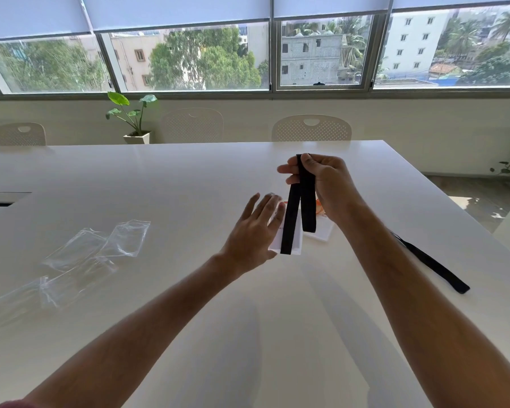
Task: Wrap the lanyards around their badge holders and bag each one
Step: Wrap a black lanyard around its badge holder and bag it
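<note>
Hanging from the right hand (324, 184), the black lanyard (299, 207) makes a doubled loop whose two straps run almost straight down toward the white badge holder (292, 242) that lies below it. The long axis of the strap is near vertical in the view, while the holder lies flat under the left hand (253, 231), so the strap stands across the card, not yet around it. The right fingers are curled and pinch the top fold of the loop between thumb and fingers. The left hand is nearer to the holder: its fingers are straight and spread, and they seem to rest on the left part of the card, though I cannot tell how firmly they press. A second badge holder (321, 231) shows just behind the first, partly hidden by the right wrist, and its own lanyard (433, 265) trails away to the right on the table (189, 178). Several clear bags (100, 248) lie well apart to the left. In my judgement the wrapping is only starting, and the next move needs the strap brought around the short side of the card.
</note>
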Available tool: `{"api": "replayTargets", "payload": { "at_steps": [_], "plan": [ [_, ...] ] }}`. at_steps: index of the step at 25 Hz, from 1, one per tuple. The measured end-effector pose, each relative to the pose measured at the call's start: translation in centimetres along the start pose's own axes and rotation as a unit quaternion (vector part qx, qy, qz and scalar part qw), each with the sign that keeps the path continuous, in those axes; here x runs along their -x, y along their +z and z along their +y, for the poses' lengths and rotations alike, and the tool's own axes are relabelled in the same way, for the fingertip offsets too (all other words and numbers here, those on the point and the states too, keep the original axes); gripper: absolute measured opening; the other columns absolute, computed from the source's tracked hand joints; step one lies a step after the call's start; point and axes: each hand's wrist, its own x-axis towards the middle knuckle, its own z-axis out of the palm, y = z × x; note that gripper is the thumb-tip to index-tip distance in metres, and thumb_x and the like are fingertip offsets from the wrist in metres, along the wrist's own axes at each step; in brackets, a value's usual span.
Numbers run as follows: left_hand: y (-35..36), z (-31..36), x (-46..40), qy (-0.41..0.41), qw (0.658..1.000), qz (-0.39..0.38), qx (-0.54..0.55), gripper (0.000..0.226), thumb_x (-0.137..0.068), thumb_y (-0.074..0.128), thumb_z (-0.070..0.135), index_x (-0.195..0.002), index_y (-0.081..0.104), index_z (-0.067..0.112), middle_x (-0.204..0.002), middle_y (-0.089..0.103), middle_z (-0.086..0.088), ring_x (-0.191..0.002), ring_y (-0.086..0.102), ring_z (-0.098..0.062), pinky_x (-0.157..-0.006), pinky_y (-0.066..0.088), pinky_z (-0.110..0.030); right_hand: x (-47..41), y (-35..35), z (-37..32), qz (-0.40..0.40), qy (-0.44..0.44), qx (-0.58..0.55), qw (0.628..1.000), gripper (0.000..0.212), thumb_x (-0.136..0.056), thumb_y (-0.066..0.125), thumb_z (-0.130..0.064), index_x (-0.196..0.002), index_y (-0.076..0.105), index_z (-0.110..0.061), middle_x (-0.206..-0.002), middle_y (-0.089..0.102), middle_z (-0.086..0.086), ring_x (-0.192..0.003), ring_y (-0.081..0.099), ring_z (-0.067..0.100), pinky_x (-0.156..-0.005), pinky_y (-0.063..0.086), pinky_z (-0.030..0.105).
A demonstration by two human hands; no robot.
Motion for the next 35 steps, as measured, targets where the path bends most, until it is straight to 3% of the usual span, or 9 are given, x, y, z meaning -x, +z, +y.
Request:
{"api": "replayTargets", "payload": {
  "at_steps": [5,8,13,15,18,21,27,35],
  "plan": [
    [-1.2,0.9,0.2,0.010,0.998,0.029,0.061,0.108,-0.052,0.089,0.044,-0.136,0.042,-0.005,-0.141,0.042,-0.025,-0.134,0.037,-0.037,-0.116,0.018,-0.044,-0.9,-0.8,0.7,0.007,0.003,-0.004,1.000,0.026,-0.098,0.047,-0.018,-0.092,0.067,-0.002,-0.096,0.074,0.016,-0.056,0.055,0.016,-0.058,0.047,0.025],
    [-1.8,1.2,0.7,0.002,0.995,0.037,0.096,0.107,-0.053,0.089,0.043,-0.136,0.043,-0.006,-0.140,0.043,-0.025,-0.134,0.038,-0.038,-0.116,0.018,-0.044,-1.3,-1.4,1.1,-0.014,0.019,-0.001,1.000,0.027,-0.097,0.049,-0.020,-0.089,0.069,-0.004,-0.096,0.074,0.017,-0.053,0.053,0.016,-0.058,0.048,0.024],
    [-2.2,1.5,1.7,-0.009,0.990,0.033,0.133,0.104,-0.056,0.087,0.041,-0.136,0.042,-0.007,-0.143,0.040,-0.025,-0.136,0.034,-0.037,-0.116,0.014,-0.041,-1.7,-2.0,2.1,-0.038,0.019,0.023,0.999,0.030,-0.096,0.050,-0.021,-0.088,0.069,0.001,-0.096,0.074,0.019,-0.060,0.053,0.023,-0.068,0.049,0.027],
    [-2.3,1.5,1.8,-0.005,0.990,0.033,0.137,0.103,-0.056,0.087,0.040,-0.136,0.042,-0.008,-0.142,0.041,-0.025,-0.136,0.034,-0.037,-0.116,0.016,-0.042,-1.7,-2.2,2.8,-0.036,0.027,0.020,0.999,0.030,-0.097,0.050,-0.021,-0.088,0.069,0.001,-0.095,0.074,0.019,-0.069,0.060,0.026,-0.070,0.049,0.028],
    [-2.2,1.5,1.9,-0.009,0.988,0.036,0.153,0.102,-0.057,0.087,0.040,-0.136,0.042,-0.007,-0.143,0.041,-0.025,-0.136,0.034,-0.037,-0.116,0.017,-0.043,-1.6,-2.5,4.0,-0.040,0.038,0.033,0.998,0.031,-0.098,0.049,-0.023,-0.092,0.070,-0.002,-0.096,0.075,0.015,-0.095,0.069,0.024,-0.088,0.046,0.035],
    [-2.2,1.5,1.8,-0.021,0.984,0.042,0.172,0.105,-0.056,0.087,0.039,-0.138,0.040,-0.007,-0.144,0.039,-0.024,-0.137,0.033,-0.037,-0.117,0.016,-0.043,-1.4,-2.7,5.3,-0.048,0.044,0.053,0.996,0.033,-0.099,0.047,-0.026,-0.094,0.071,-0.003,-0.101,0.075,0.011,-0.099,0.069,0.021,-0.093,0.044,0.041],
    [-1.8,1.5,1.8,-0.051,0.977,0.045,0.203,0.107,-0.057,0.086,0.041,-0.140,0.037,-0.006,-0.146,0.037,-0.021,-0.139,0.030,-0.033,-0.118,0.012,-0.040,-0.4,-2.5,7.4,-0.057,0.080,-0.032,0.995,0.033,-0.100,0.044,-0.020,-0.097,0.069,0.002,-0.101,0.072,0.017,-0.093,0.068,0.026,-0.085,0.051,0.033],
    [-1.3,1.4,2.0,-0.071,0.974,0.049,0.211,0.106,-0.059,0.084,0.045,-0.140,0.037,-0.004,-0.147,0.038,-0.018,-0.140,0.029,-0.027,-0.119,0.013,-0.040,0.7,-1.5,8.7,-0.023,0.103,-0.060,0.993,0.031,-0.100,0.046,-0.022,-0.097,0.069,-0.001,-0.087,0.070,0.010,-0.081,0.066,0.021,-0.074,0.052,0.030]
  ]
}}
